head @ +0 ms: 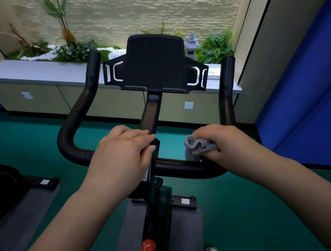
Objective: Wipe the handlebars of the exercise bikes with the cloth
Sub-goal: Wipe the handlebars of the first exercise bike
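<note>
An exercise bike stands straight ahead with black handlebars (177, 167) that curve up into two horns on the left and right. My left hand (122, 152) rests over the middle of the bar beside the stem, its fingers curled over the clamp. My right hand (221, 142) grips a crumpled grey cloth (198, 145) and holds it against the right half of the crossbar. A black tablet holder (154, 65) stands upright on the stem above both hands.
A red knob (148, 247) sits low on the frame. A second machine (5, 183) stands at the left on a grey mat. Blue padding (308, 98) lines the right wall. A planter ledge (32, 69) runs behind. The floor is green.
</note>
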